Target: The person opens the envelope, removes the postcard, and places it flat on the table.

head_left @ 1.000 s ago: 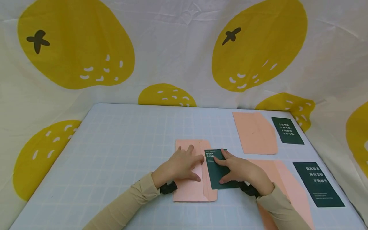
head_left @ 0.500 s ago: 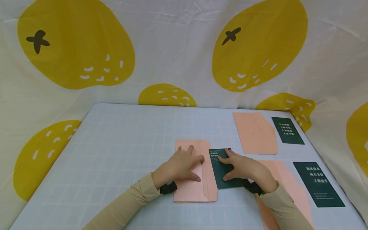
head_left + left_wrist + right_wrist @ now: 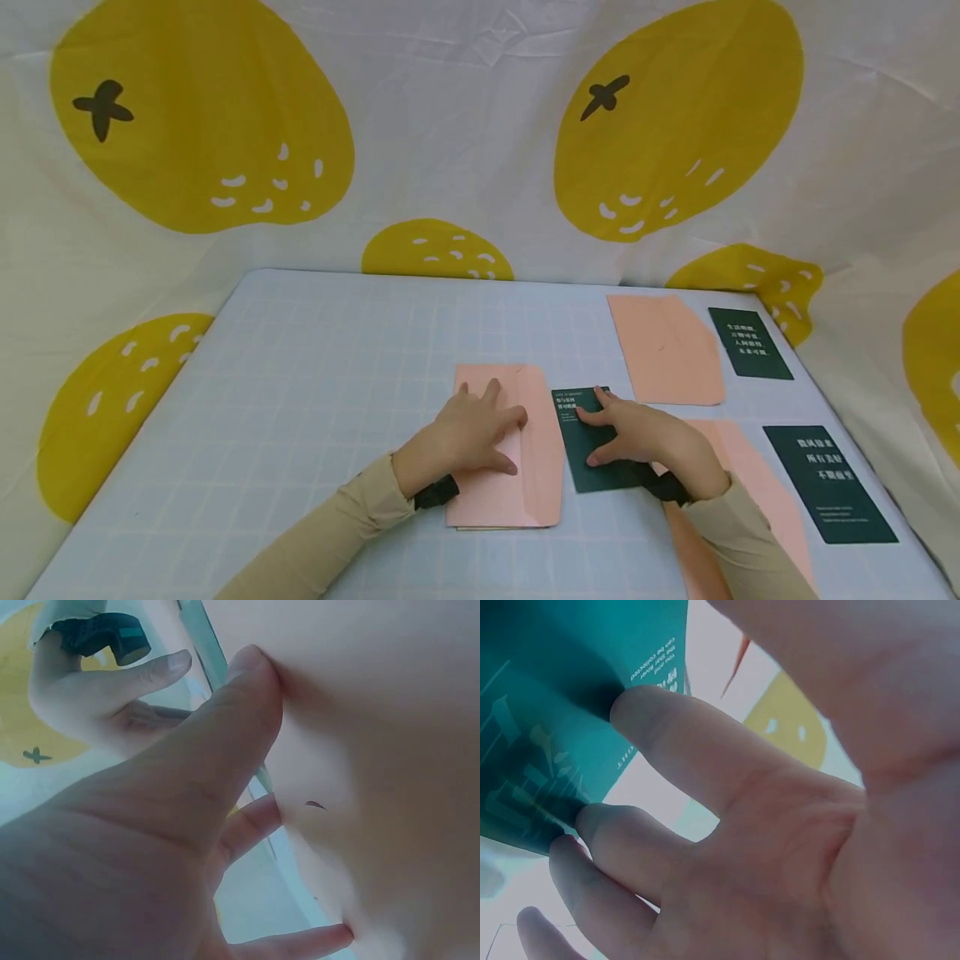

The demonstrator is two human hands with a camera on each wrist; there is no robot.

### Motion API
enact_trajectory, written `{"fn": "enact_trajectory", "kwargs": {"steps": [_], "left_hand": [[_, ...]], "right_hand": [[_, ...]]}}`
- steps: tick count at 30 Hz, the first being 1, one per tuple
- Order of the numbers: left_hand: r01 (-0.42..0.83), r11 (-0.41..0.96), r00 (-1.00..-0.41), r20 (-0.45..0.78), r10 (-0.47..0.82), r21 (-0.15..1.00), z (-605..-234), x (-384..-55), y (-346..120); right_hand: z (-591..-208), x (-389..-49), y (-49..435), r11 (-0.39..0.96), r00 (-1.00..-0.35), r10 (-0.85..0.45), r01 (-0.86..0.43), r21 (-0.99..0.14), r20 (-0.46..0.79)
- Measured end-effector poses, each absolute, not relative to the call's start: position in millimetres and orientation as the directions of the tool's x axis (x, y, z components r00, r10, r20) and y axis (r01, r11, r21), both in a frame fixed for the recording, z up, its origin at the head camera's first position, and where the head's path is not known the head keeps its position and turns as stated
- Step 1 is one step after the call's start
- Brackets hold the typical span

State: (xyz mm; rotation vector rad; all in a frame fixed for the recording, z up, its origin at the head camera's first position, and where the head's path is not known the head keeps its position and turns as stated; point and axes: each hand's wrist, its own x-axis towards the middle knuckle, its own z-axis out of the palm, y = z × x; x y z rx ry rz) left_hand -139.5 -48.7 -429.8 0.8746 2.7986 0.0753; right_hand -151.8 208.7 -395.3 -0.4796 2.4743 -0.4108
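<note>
Left hand (image 3: 467, 432), fingers spread, is pressing pink envelope (image 3: 537, 454); right hand (image 3: 651, 435), also spread, is touching green card (image 3: 580, 443) beside it. Two more cards (image 3: 831, 485) are lying along worktop (image 3: 337, 342) right edge.

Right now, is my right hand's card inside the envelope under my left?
No, out: the green card lies beside the pink envelope, its left edge fully visible.

In the head view, the table (image 3: 322, 400) is lit softly and evenly, and the smallest print on the green card (image 3: 585, 437) is blurred. In the left wrist view, a broad shadow is cast across the hazy envelope (image 3: 397, 787). In the right wrist view, the card is darkened beneath the fingertips (image 3: 634, 711), while patches of background (image 3: 652, 780) are bleached nearly white.
</note>
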Motion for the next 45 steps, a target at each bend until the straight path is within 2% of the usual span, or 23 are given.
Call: {"fn": "enact_trajectory", "kwargs": {"steps": [6, 12, 20, 26, 35, 45], "left_hand": [[0.514, 0.852, -0.830, -0.192, 0.524, 0.101, -428.6, -137.0, -57.5], [0.508, 0.850, -0.832, -0.174, 0.526, 0.140, -427.2, -130.1, -68.9], [0.570, 0.810, -0.802, -0.121, 0.584, 0.136, -434.8, -107.4, -78.2], [0.599, 0.773, -0.757, -0.166, 0.632, 0.210, -440.9, -85.3, -80.0], [0.581, 0.789, -0.770, -0.178, 0.612, 0.200, -447.1, -82.1, -85.9], [0.602, 0.766, -0.755, -0.153, 0.638, 0.226, -446.7, -83.4, -102.8]], "right_hand": [[-393.7, -151.2, 210.3, 0.889, -0.779, -0.419, -0.249, -0.384, -0.466], [-396.4, -148.2, 209.3, 0.897, -0.802, -0.413, -0.277, -0.345, -0.432], [-406.2, -126.6, 218.0, 0.867, -0.815, -0.469, -0.351, -0.355, -0.340], [-418.1, -114.3, 222.2, 0.847, -0.808, -0.498, -0.374, -0.379, -0.316], [-419.9, -122.5, 216.8, 0.861, -0.824, -0.471, -0.353, -0.365, -0.314], [-421.5, -139.9, 210.3, 0.874, -0.832, -0.449, -0.334, -0.352, -0.324]]}}
